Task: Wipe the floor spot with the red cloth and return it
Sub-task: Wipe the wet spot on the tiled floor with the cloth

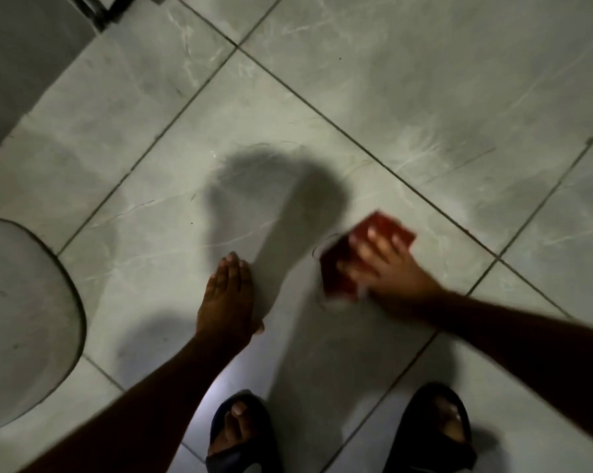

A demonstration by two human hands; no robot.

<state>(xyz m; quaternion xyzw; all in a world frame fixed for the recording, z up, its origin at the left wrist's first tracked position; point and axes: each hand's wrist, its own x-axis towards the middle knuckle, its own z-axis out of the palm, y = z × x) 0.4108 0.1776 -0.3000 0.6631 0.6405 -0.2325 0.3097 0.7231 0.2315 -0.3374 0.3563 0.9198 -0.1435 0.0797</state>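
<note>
The red cloth (336, 278) lies flat on the grey tiled floor (424, 97), right of centre. My right hand (387, 264) presses down on top of it with fingers spread, blurred by motion. A thin curved wet mark (317, 250) shows at the cloth's left edge. My left hand (228, 295) rests flat on the tile to the left of the cloth, fingers straight and together, holding nothing.
A white toilet bowl (22, 319) fills the left edge. Both of my feet in dark slippers, one (240, 435) and the other (435, 428), stand at the bottom. A grey wall (18, 56) and a dark metal frame (100, 11) lie at the top left. Dark grout lines cross the floor diagonally.
</note>
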